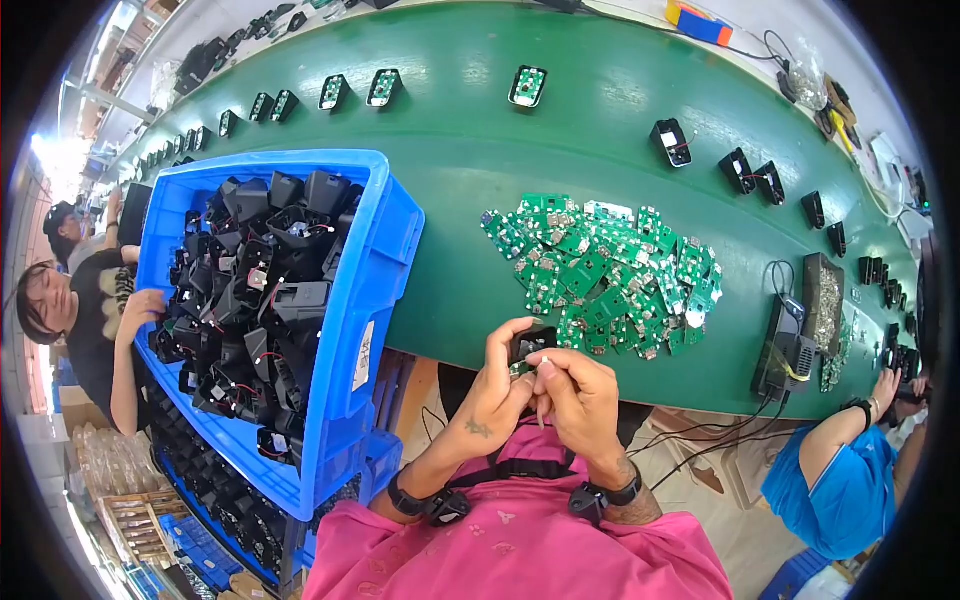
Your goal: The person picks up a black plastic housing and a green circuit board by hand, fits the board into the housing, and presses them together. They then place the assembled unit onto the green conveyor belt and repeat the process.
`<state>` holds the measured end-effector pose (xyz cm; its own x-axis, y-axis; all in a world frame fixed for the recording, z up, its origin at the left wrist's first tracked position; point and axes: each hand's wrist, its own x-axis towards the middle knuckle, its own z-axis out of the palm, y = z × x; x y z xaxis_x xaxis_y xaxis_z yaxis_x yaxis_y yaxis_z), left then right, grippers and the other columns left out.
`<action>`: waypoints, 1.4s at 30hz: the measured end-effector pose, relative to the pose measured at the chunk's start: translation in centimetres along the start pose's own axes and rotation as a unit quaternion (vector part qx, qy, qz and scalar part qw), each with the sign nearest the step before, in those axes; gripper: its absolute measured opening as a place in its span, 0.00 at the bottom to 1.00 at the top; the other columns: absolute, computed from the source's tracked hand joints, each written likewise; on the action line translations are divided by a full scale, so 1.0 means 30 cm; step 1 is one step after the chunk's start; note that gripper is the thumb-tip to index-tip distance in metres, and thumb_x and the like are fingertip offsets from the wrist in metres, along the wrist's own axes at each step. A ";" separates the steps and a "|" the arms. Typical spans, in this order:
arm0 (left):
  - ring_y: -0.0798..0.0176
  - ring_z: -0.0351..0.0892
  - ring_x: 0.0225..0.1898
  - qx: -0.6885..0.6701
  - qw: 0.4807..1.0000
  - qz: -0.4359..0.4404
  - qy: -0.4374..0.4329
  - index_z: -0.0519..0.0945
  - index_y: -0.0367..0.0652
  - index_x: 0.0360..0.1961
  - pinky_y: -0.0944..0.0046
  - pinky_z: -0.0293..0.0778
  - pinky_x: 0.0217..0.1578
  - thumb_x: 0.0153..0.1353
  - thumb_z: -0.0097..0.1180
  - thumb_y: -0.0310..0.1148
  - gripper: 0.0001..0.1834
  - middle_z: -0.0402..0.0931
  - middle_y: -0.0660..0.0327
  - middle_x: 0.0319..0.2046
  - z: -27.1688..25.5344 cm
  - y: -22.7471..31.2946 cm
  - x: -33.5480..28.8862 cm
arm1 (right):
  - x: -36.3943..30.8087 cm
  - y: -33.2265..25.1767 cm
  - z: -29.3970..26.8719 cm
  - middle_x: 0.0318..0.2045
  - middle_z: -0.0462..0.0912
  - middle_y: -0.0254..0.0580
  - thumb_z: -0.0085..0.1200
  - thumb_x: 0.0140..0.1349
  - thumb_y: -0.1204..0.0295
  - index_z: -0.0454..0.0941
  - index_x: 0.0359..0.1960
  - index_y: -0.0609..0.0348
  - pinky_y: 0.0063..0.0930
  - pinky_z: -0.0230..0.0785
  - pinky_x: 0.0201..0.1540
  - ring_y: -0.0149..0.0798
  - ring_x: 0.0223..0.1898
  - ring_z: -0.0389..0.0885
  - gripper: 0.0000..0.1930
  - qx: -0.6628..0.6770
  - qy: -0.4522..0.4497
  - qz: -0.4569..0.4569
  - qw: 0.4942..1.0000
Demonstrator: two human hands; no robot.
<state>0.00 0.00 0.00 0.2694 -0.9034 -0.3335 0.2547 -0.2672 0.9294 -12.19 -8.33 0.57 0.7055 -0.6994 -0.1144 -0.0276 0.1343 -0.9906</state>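
My left hand [487, 402] is closed around a small black plastic housing [533, 341], held just off the table's front edge with its hollow side showing. A bit of green circuit board [519, 368] shows at my left fingers, mostly hidden by them. Close beside it, my right hand [582, 392] pinches a small whitish piece, perhaps a wire connector, between thumb and forefinger at the housing. The fingers cover most of that piece. Beyond both hands lies a heap of loose green circuit boards [610, 272] on the green table [455, 120].
At my left stands a blue crate [345, 290] full of black housings with thin wires. Housings fitted with boards [383, 88] line the far side; wired housings [671, 142] curve right. A black corded device [785, 345] sits at the right edge. Co-workers [85, 310] are on both sides.
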 end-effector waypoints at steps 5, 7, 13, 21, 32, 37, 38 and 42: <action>0.70 0.68 0.34 0.079 0.989 0.118 0.043 0.47 0.40 0.69 0.69 0.70 0.34 0.65 0.41 0.18 0.33 0.63 0.52 0.55 0.009 0.010 0.015 | 0.005 -0.026 -0.002 0.24 0.79 0.46 0.55 0.64 0.79 0.79 0.36 0.66 0.32 0.70 0.26 0.45 0.23 0.79 0.03 -0.306 0.121 -0.180 0.927; 0.69 0.69 0.36 0.087 0.988 0.115 0.046 0.49 0.40 0.69 0.68 0.70 0.36 0.65 0.41 0.18 0.32 0.64 0.52 0.54 -0.005 0.022 0.014 | 0.011 -0.049 -0.009 0.25 0.80 0.48 0.54 0.64 0.79 0.79 0.34 0.65 0.35 0.71 0.26 0.48 0.24 0.80 0.03 -0.308 0.080 -0.175 0.932; 0.62 0.72 0.43 0.212 0.962 0.171 0.031 0.54 0.37 0.68 0.61 0.71 0.48 0.64 0.43 0.18 0.31 0.67 0.51 0.53 -0.033 0.048 0.003 | 0.040 -0.086 -0.059 0.26 0.80 0.49 0.54 0.62 0.78 0.78 0.32 0.64 0.41 0.72 0.28 0.52 0.25 0.80 0.03 -0.267 -0.059 -0.142 0.951; 0.57 0.73 0.49 0.232 0.948 0.214 -0.032 0.55 0.36 0.67 0.58 0.70 0.53 0.62 0.45 0.18 0.31 0.69 0.48 0.54 -0.049 0.057 0.004 | 0.043 -0.121 -0.081 0.23 0.79 0.50 0.56 0.60 0.77 0.78 0.29 0.66 0.38 0.70 0.26 0.51 0.23 0.80 0.04 -0.245 -0.107 -0.079 0.960; 0.48 0.73 0.52 0.266 0.942 0.200 -0.047 0.56 0.36 0.66 0.54 0.68 0.56 0.61 0.46 0.17 0.31 0.68 0.45 0.54 -0.043 0.063 0.005 | 0.052 -0.119 -0.102 0.18 0.77 0.48 0.57 0.57 0.77 0.79 0.26 0.67 0.34 0.67 0.23 0.45 0.18 0.77 0.05 -0.257 -0.116 -0.069 0.957; 0.44 0.72 0.55 0.318 0.929 0.186 -0.037 0.57 0.37 0.66 0.53 0.66 0.58 0.60 0.46 0.17 0.31 0.67 0.43 0.56 -0.030 0.059 -0.003 | 0.055 -0.103 -0.104 0.21 0.78 0.53 0.54 0.58 0.75 0.77 0.25 0.65 0.43 0.69 0.27 0.56 0.23 0.78 0.07 -0.277 -0.127 -0.066 0.950; 0.44 0.72 0.55 0.302 0.935 0.182 -0.032 0.57 0.37 0.66 0.53 0.66 0.58 0.60 0.46 0.17 0.31 0.67 0.43 0.56 -0.028 0.057 -0.007 | 0.058 -0.103 -0.104 0.20 0.77 0.53 0.54 0.58 0.75 0.77 0.25 0.65 0.44 0.69 0.27 0.57 0.23 0.78 0.07 -0.279 -0.138 -0.065 0.948; 0.43 0.72 0.56 0.232 0.961 0.143 -0.046 0.56 0.37 0.66 0.51 0.66 0.59 0.60 0.46 0.18 0.31 0.67 0.43 0.56 -0.029 0.052 -0.012 | 0.064 -0.095 -0.126 0.20 0.78 0.51 0.56 0.57 0.76 0.78 0.26 0.67 0.36 0.68 0.24 0.48 0.20 0.78 0.06 -0.276 -0.160 -0.088 0.944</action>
<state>1.09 0.20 1.42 0.1787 -0.9821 -0.0588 -0.2643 -0.1055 0.9587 -13.43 -12.70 2.89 0.9085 -0.4179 -0.0041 -0.1933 -0.4115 -0.8907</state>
